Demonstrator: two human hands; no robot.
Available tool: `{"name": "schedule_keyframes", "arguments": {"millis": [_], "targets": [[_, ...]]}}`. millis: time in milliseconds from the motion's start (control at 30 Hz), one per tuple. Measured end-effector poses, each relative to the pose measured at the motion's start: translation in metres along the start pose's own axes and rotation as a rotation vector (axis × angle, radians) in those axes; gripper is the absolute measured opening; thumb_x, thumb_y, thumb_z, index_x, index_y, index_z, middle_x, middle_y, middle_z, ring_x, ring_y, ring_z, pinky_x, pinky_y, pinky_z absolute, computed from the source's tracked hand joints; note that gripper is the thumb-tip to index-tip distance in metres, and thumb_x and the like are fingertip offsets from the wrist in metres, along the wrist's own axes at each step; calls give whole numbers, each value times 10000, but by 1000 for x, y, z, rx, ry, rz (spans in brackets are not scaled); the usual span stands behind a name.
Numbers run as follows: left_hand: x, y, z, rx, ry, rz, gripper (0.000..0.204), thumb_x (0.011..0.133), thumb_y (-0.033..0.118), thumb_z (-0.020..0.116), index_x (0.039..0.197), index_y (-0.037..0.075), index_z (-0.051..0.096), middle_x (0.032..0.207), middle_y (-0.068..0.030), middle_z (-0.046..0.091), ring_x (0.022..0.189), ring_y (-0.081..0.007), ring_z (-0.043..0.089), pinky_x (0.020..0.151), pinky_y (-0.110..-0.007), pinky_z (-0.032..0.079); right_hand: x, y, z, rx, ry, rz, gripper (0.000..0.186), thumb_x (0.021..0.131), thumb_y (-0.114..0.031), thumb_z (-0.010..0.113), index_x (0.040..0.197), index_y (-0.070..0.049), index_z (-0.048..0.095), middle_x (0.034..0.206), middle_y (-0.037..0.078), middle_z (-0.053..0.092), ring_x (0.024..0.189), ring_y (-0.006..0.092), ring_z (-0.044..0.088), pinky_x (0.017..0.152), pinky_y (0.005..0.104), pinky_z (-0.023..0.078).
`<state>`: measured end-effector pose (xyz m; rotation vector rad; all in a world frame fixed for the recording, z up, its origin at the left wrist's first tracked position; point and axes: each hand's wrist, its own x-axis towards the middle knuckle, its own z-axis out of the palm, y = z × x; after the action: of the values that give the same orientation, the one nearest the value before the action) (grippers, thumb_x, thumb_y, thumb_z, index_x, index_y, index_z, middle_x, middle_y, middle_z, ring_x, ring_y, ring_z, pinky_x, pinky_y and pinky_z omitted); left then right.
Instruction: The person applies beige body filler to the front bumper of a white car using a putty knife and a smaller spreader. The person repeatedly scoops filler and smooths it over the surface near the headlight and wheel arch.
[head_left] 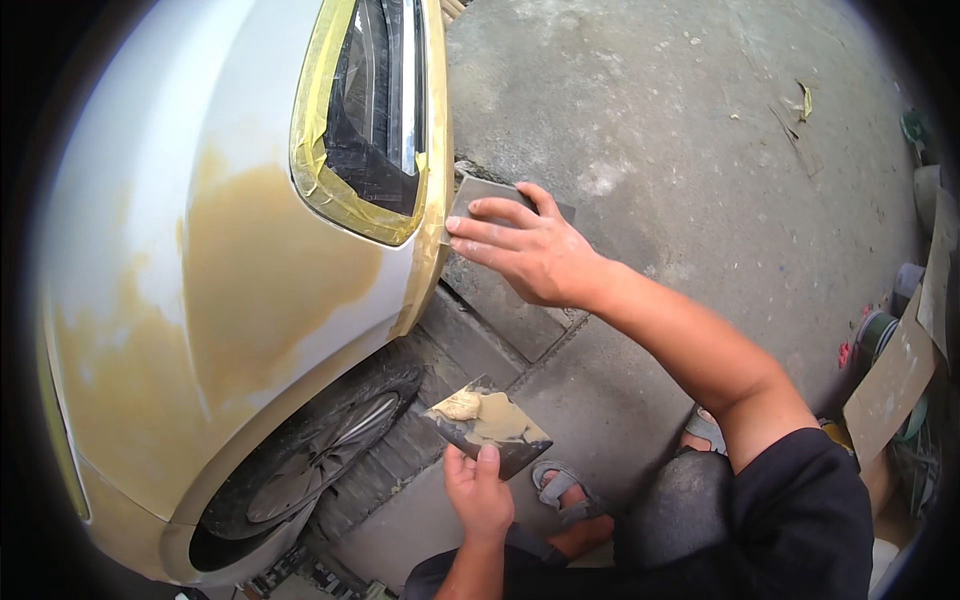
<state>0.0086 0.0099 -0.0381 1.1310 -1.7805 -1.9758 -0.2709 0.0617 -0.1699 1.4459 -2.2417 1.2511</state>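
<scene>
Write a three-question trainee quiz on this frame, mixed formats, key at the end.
1. Which hand holds the dark board bearing tan putty?
2. True or false: no tape borders the car window.
3. What is in the right hand?
A) a round brush
B) a flat grey plate
C) a spray gun

Key: 1. The left hand. 2. False; yellow tape borders it. 3. B.
</scene>
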Motion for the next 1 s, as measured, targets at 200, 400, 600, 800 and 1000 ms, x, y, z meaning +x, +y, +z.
{"name": "schedule_keyframes", "arguments": {"millis": [200,400,600,800,1000], "targets": [[5,5,7,-72,19,6,444,1033,13,556,1464,-26,458,1412,-145,602,1288,-224,592,1144,-393,441,8,12,-7,54,-136,-49,451,936,-77,621,1367,-195,681,1537,-61,575,1431,193,486,1218,606,291],[8,8,11,-126,12,-2,487,1035,7,546,1504,-17,416,1449,-163,578,1315,-246,587,1154,-420,445,5,7,-14,6,-70,-118,460,931,-79,626,1374,-194,670,1535,-64,568,1434,187,476,1219,626,308],[9,8,7,-118,29,4,480,1041,14,545,1503,-13,417,1449,-165,578,1310,-251,592,1150,-426,452,22,11,-9,6,-119,-132,434,939,-93,625,1363,-171,673,1527,-30,578,1437,189,479,1208,636,321],[13,9,8,-163,51,15,463,1041,18,545,1490,1,432,1437,-153,587,1305,-251,593,1142,-430,462,14,2,-21,-24,-135,-112,372,937,-113,628,1300,-147,699,1503,-17,598,1423,184,492,1180,621,348],[17,15,11,-227,36,10,449,1044,16,537,1482,17,440,1423,-133,589,1294,-244,591,1148,-429,456,10,-8,2,-63,-9,-162,330,970,-183,593,1275,-138,710,1477,-5,607,1367,188,524,1127,638,366]]}}
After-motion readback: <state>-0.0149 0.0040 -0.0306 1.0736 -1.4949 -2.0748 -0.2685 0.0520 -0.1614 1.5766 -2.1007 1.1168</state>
